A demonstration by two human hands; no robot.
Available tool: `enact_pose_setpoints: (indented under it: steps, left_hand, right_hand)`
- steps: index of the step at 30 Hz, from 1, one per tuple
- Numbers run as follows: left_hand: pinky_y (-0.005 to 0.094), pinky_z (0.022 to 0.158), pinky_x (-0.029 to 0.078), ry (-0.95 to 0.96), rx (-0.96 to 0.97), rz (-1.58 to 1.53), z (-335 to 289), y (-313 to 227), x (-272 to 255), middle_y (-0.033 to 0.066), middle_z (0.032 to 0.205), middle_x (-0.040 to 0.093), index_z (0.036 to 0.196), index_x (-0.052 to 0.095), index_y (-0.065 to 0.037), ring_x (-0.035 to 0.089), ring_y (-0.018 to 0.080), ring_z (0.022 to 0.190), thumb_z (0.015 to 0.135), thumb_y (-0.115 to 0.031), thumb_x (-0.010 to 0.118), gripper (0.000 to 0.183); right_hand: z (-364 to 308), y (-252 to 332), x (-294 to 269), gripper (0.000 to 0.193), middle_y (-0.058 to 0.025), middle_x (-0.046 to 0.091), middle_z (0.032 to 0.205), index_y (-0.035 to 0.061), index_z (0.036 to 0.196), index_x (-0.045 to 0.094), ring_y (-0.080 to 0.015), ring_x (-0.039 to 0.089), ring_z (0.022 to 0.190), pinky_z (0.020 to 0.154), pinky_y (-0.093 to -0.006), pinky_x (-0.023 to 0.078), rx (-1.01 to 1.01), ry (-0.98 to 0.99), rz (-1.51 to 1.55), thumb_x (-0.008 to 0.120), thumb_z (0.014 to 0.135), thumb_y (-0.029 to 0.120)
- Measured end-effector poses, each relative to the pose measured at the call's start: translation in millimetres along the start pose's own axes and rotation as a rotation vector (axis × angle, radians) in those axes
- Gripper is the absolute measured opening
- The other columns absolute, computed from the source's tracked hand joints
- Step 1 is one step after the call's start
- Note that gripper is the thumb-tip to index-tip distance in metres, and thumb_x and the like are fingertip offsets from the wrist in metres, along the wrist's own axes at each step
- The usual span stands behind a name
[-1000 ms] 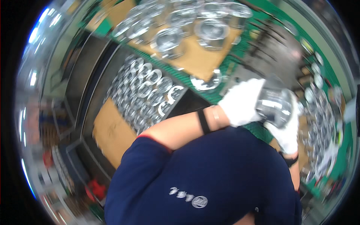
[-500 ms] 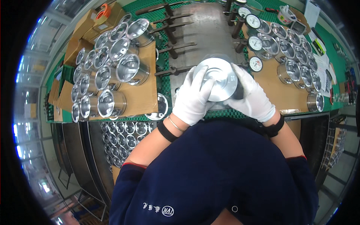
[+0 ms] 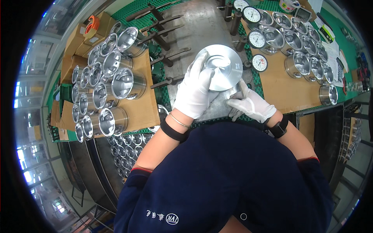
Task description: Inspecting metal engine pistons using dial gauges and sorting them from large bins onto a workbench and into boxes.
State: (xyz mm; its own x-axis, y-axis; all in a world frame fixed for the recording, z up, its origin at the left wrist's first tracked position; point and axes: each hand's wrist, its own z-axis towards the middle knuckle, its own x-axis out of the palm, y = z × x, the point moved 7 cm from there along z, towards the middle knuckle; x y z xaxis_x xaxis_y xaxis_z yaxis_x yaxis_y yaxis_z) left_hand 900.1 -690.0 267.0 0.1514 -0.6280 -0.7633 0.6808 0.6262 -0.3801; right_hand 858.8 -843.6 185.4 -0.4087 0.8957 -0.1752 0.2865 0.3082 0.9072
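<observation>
A silvery metal piston (image 3: 230, 75) with a round, shallow-recessed crown faces up over the steel plate in front of me. My white-gloved left hand (image 3: 195, 92) grips it from the left, with fingers along the rim and the thumb over the crown. My gloved right hand (image 3: 250, 104) is just below the piston's lower right edge, its fingers apart. One raised finger comes close to the rim; whether it touches I cannot tell. The piston's underside is hidden.
Cardboard at left (image 3: 142, 110) and right (image 3: 278, 87) bears rows of pistons. Dial gauges (image 3: 259, 63) and dark posts with arms (image 3: 165, 60) flank the steel plate (image 3: 202, 23). More pistons (image 3: 126, 151) sit below the bench edge at left. A calculator (image 3: 339, 63) lies far right.
My right hand has come off the piston's right side and dropped lower, fingers spreading. The left hand still holds the piston, its crown now tilted differently. The whole view has shifted slightly.
</observation>
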Motion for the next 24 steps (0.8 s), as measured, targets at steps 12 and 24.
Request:
enact_pose_setpoints:
  steps: [12,24]
  left_hand:
    - [0.0396,0.086,0.055,-0.013,-0.025,-0.016,6,7,3,0.0203,0.141,0.046,0.107,0.053,-0.011,0.059,0.0381,0.114,0.059,-0.015,0.089,0.06]
    - [0.0387,0.087,0.055,-0.055,-0.003,-0.048,7,7,5,0.0248,0.14,0.044,0.107,0.051,-0.009,0.057,0.0404,0.116,0.058,-0.009,0.088,0.061]
  right_hand:
    - [0,6,-4,0.102,-0.0242,0.066,0.103,-0.0013,0.154,-0.001,-0.0293,0.068,0.092,0.081,-0.0336,0.053,0.101,0.007,0.017,0.067,0.085,0.03]
    - [1,10,-8,0.102,-0.0206,0.065,0.108,-0.0033,0.154,0.001,-0.0238,0.065,0.095,0.081,-0.0298,0.053,0.165,-0.001,-0.048,0.07,0.086,0.03]
